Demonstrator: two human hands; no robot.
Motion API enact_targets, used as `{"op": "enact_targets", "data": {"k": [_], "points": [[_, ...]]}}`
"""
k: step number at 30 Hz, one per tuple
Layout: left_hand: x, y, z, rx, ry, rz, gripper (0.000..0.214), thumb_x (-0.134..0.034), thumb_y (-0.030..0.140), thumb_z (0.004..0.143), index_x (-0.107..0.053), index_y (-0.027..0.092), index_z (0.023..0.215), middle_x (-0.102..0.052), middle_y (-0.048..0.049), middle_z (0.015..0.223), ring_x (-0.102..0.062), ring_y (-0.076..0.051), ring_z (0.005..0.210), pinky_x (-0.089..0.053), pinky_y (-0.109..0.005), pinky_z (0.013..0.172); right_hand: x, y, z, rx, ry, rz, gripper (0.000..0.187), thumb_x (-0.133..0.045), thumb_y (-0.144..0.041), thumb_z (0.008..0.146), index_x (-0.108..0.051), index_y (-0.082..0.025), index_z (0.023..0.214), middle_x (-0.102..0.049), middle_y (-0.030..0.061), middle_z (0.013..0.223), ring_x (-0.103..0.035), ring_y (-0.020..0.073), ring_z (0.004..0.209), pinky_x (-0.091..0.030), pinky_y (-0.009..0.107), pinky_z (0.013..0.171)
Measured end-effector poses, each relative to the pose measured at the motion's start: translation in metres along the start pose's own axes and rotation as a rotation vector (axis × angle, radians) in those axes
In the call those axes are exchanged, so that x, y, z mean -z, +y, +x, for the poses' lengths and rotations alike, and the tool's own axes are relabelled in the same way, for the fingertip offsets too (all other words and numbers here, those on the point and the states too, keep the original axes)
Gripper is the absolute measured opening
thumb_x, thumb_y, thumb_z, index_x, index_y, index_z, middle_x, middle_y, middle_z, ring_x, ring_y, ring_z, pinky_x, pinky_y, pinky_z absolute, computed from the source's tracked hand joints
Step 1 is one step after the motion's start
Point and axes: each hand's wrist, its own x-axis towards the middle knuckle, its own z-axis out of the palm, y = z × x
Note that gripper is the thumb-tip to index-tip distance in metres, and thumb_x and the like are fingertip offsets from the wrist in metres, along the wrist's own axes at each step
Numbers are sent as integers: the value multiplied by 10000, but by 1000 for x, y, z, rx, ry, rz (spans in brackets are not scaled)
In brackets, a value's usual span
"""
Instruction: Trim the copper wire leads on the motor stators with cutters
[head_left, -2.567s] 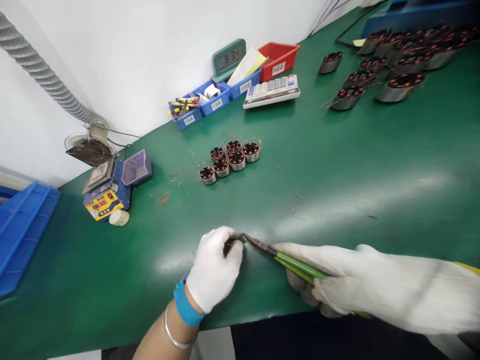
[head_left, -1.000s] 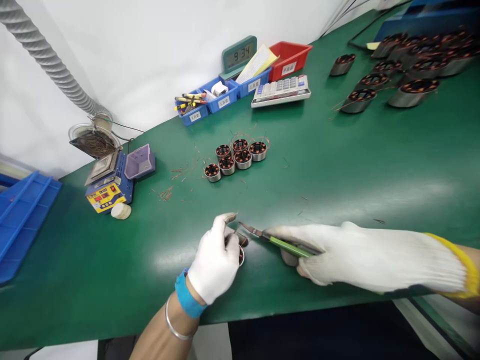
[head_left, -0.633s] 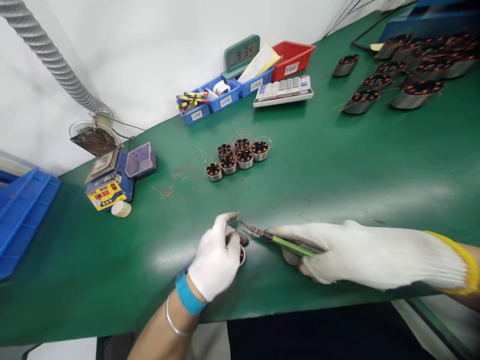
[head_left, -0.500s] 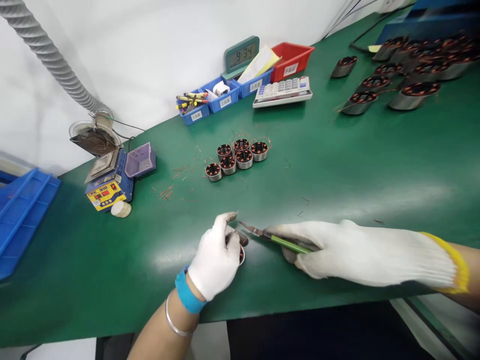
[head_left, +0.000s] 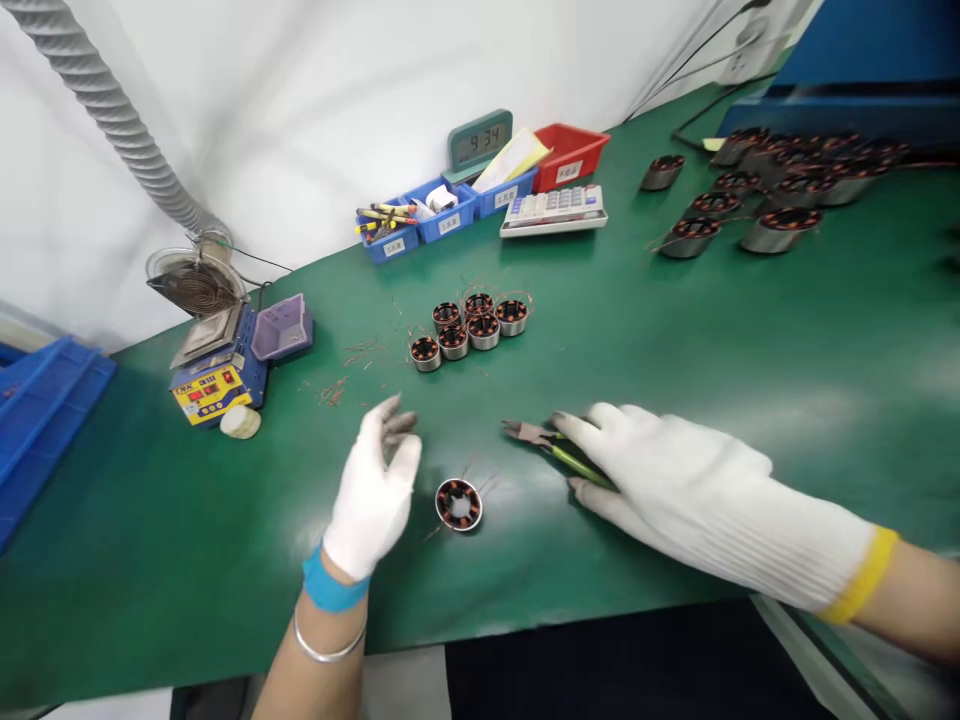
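A single motor stator (head_left: pixel 459 505), a metal ring with copper windings and a few loose wire ends, sits on the green table in front of me. To its left is my gloved left hand (head_left: pixel 375 480), empty, its fingers apart and slightly curled, not touching the stator. My gloved right hand (head_left: pixel 637 470) grips the green handles of a pair of cutting pliers (head_left: pixel 531 433) at the right. The plier jaws point left, above and to the right of the stator. Part of the handles is hidden under the fingers.
Several stators (head_left: pixel 484 332) stand grouped mid-table, with copper wire scraps (head_left: pixel 332 392) to their left. A blue-yellow heating unit (head_left: pixel 217 385) and a purple tray (head_left: pixel 283 328) stand left. Behind are a calculator (head_left: pixel 553 212), blue bins (head_left: pixel 448 222), and a red bin (head_left: pixel 574 157). More stators (head_left: pixel 780 230) crowd the right.
My left hand has let go of the stator and moved left, leaving it on the table. My right hand still holds the pliers, whose jaws are now a little further right.
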Motion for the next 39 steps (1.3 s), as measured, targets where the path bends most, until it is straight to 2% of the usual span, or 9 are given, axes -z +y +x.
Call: {"op": "enact_targets", "data": {"k": [4,7,12,18,22,25,31,35,39], "points": [[9,-7,11,1,153,-59,582,-593,472,900,-471,141,1364,-620,-191,1341,-644,-294,1176,-473,-510,1075,6,-43,11,410,172,41,436,-641,-316,790,-653,-166,1199,-603,185,1296,-543,353,1163,-422,512,1000],[9,-16,21,38,220,-83,594,-634,488,865,-494,153,1336,-633,-183,1329,-643,-302,1201,-475,-505,1091,-3,-85,21,581,27,25,302,-682,-418,786,-687,-201,996,-648,123,1143,-576,310,999,-456,488,894],[6,-26,32,73,259,-95,564,-654,478,850,-523,163,1300,-663,-163,1278,-659,-289,1189,-485,-475,1097,1,-80,39,382,-77,-39,186,-654,-383,826,-714,-226,907,-675,78,971,-607,255,878,-469,392,781],[-5,-26,28,67,184,-55,539,-634,391,889,-501,154,1354,-649,-173,1301,-635,-268,1222,-480,-442,1092,61,53,60,-218,20,-208,293,-545,-330,910,-742,-118,953,-695,184,1026,-681,284,886,-491,360,740],[-11,-25,26,76,156,-30,535,-636,357,897,-497,143,1367,-649,-177,1296,-652,-253,1184,-489,-429,1078,80,99,74,-371,131,-274,619,-248,-410,1014,-610,20,1271,-565,336,1309,-611,401,1145,-475,458,861],[-11,-25,26,86,152,-18,533,-634,347,901,-495,143,1374,-647,-177,1298,-657,-246,1168,-491,-425,1073,62,92,81,-342,147,-255,619,-352,-453,1000,-496,-35,1433,-478,297,1464,-553,400,1248,-466,455,945],[-10,-25,26,101,145,4,506,-635,323,897,-516,141,1354,-651,-179,1289,-668,-244,1130,-508,-422,1040,4,48,91,-111,24,-149,490,-545,-464,942,-623,-174,1329,-588,164,1415,-580,320,1244,-466,434,1021],[-11,-24,26,97,146,16,526,-645,315,890,-509,141,1367,-656,-175,1285,-668,-244,1124,-505,-423,1040,2,34,107,-131,84,-151,554,-519,-435,950,-549,-105,1394,-476,244,1489,-514,398,1288,-413,519,1058],[-12,-24,25,93,144,24,509,-644,316,894,-524,146,1358,-659,-171,1287,-667,-243,1129,-504,-423,1038,7,34,130,-166,78,-132,527,-530,-380,932,-529,-180,1419,-464,203,1495,-553,384,1227,-459,492,989]]}}
